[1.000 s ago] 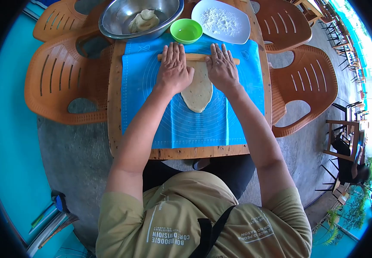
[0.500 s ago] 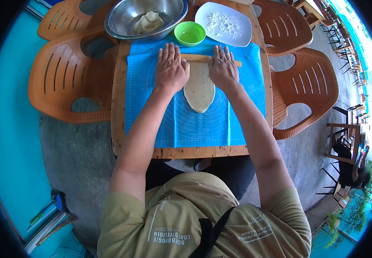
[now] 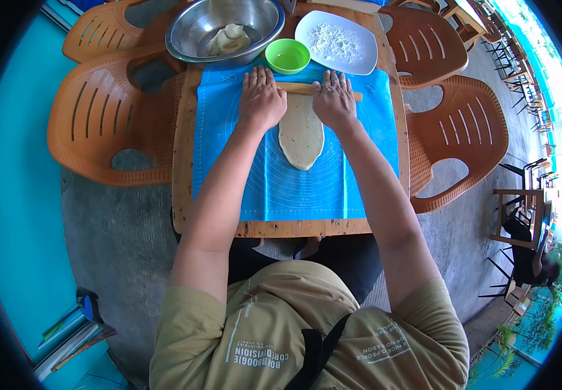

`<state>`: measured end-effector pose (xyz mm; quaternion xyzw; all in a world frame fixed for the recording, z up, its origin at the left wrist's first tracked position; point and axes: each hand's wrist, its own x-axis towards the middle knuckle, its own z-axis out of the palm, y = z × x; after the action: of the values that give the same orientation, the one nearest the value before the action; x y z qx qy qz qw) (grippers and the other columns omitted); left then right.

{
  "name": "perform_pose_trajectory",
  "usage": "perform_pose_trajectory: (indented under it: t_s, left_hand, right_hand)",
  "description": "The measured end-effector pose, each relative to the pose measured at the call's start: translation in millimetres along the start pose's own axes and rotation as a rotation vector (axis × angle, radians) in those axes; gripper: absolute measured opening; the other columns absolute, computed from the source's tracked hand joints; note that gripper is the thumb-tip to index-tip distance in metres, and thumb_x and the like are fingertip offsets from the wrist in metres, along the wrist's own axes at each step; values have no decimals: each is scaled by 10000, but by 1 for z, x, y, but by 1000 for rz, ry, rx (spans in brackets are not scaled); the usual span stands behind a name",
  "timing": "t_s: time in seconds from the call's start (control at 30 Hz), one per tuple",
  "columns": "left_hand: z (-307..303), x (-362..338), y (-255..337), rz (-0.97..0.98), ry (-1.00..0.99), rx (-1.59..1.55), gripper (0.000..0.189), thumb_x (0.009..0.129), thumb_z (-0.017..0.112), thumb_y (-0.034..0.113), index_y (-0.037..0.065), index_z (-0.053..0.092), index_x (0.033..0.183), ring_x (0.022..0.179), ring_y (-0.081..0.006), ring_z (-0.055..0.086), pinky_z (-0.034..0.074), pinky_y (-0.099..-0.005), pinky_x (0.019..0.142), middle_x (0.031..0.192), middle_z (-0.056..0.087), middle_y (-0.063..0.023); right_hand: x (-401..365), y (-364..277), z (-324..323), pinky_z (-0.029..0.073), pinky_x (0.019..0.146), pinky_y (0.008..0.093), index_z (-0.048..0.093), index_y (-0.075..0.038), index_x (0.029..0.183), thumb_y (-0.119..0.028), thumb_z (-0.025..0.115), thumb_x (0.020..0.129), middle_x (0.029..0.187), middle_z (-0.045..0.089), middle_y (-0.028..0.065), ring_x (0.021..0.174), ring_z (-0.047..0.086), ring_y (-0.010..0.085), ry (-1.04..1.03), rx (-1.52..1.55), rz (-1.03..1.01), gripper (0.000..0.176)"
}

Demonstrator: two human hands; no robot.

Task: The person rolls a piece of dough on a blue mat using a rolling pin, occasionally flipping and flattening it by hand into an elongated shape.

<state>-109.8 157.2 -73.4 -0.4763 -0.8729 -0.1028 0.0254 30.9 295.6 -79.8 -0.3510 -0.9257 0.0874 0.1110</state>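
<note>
A wooden rolling pin (image 3: 302, 88) lies crosswise over the far end of a long, flattened oval of pale dough (image 3: 301, 136). My left hand (image 3: 263, 101) rests palm down on the pin's left part, fingers stretched forward. On its right part lies my right hand (image 3: 335, 101), also flat with straight fingers; the pin's right tip sticks out past it. Both palms hide stretches of the pin. Under the dough is a blue silicone mat (image 3: 229, 188) printed with circles and rulers. Just beyond my hands stands a small green bowl (image 3: 287, 56).
A steel mixing bowl (image 3: 183, 39) holding a dough lump (image 3: 228, 40) stands at the far left of the wooden table (image 3: 281, 229). At the far right is a white plate (image 3: 369, 62) of flour (image 3: 336, 43). Orange chairs (image 3: 108, 117) flank the table; a person (image 3: 527, 260) sits far right.
The view has shifted slightly, so the bowls and plate appear a little lower. Both hands stay flat on the rolling pin at the dough's far end, with little visible movement.
</note>
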Motion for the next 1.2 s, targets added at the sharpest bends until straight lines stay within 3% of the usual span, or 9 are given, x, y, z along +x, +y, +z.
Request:
perform_pose_trajectory:
  t_s: [0.37, 0.77, 1.2]
  left_hand:
    - [4, 8, 3, -45, 26, -20, 661, 1058, 396, 320, -110, 409, 1560, 1569, -374, 340, 137, -514, 1329, 1644, 412, -278]
    - [11, 13, 2, -31, 121, 7, 615, 1060, 376, 299, -111, 473, 1508, 1535, -391, 391, 170, -534, 1318, 1605, 454, -290]
    - [8, -2, -3, 18, 44, 38, 659, 1087, 354, 303, -114, 332, 1596, 1617, -366, 237, 106, -510, 1338, 1688, 319, -292]
  right_hand:
    - [8, -5, -5, 138, 1331, 491, 378, 92, 1593, -403, 291, 1131, 1692, 341, 259, 1603, 250, 413, -50, -13, 49, 682]
    - [14, -4, -1, 205, 1309, 505, 431, 121, 1537, -381, 341, 1120, 1625, 419, 299, 1554, 340, 424, 18, 8, 47, 659]
    - [-3, -2, 2, 136, 1331, 491, 382, 99, 1586, -418, 303, 1133, 1682, 351, 267, 1605, 250, 399, 54, 6, 20, 691]
